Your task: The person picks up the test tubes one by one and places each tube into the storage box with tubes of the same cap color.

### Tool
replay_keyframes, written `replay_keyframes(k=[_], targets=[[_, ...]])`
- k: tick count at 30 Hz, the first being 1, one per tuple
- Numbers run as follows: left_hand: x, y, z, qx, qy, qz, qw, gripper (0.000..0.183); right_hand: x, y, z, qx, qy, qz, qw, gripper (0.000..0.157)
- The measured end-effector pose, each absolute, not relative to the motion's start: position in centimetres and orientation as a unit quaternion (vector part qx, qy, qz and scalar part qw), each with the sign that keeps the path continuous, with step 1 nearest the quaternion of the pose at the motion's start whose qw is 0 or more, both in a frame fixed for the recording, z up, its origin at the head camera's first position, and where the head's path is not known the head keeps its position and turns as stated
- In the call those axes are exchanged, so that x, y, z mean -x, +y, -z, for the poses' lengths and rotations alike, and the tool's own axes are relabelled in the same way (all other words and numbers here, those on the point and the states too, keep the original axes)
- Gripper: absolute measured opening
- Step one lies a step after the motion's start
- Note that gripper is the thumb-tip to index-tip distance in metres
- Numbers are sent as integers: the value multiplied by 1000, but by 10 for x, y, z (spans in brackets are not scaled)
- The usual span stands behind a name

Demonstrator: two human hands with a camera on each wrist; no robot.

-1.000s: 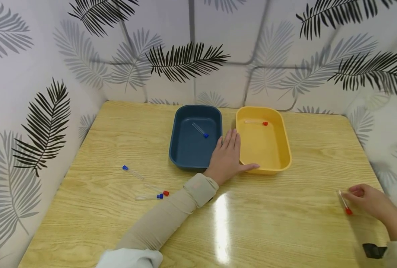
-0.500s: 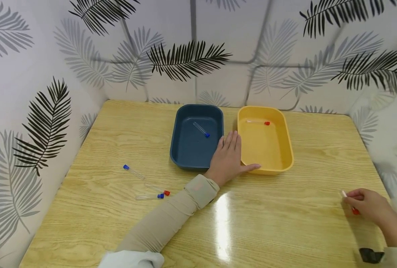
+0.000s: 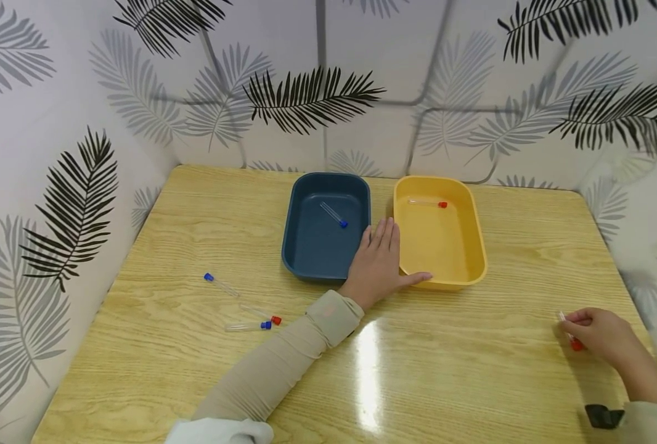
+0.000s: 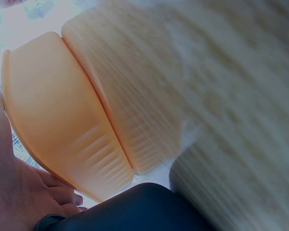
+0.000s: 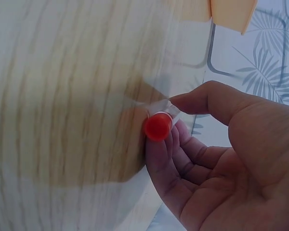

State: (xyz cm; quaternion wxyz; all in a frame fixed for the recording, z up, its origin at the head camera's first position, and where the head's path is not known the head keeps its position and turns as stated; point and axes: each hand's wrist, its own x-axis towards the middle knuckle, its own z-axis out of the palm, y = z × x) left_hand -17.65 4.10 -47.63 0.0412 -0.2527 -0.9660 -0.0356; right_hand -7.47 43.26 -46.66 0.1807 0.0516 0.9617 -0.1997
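Observation:
In the head view my left hand (image 3: pixel 374 266) lies with straight fingers between the dark blue bin (image 3: pixel 312 256) and the yellow bin (image 3: pixel 445 253), its thumb reaching over the yellow bin's near rim. The left wrist view shows the yellow bin's side wall (image 4: pixel 62 106) with the palm beside it. Over at the right of the table, my right hand (image 3: pixel 600 336) pinches a clear test tube with a red cap (image 5: pixel 159 126) between thumb and fingers. Its cap points toward the wrist camera; the fingers cover part of the tube.
One blue-capped tube (image 3: pixel 334 214) lies in the blue bin, and a red-capped tube (image 3: pixel 428 203) in the yellow one. On the table at left are two more blue-capped tubes (image 3: pixel 221 284) and a red-capped tube (image 3: pixel 262 314). A leaf-patterned curtain (image 3: pixel 317 55) stands behind the table.
The right fingers have come further round the red-capped tube and now cover more of it. That hand shifted slightly right, then back left. The left hand stays put.

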Motion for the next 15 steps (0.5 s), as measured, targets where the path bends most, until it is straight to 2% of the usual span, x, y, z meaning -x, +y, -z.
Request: replay_keyframes(k=[8,15], targets=[[176,40,476,253,-966,40,45,113,83,428,467,-30,967,197,159,44],[176,40,475,252,-965,43,51,112,102,415,450,-21,957,244,154,48]])
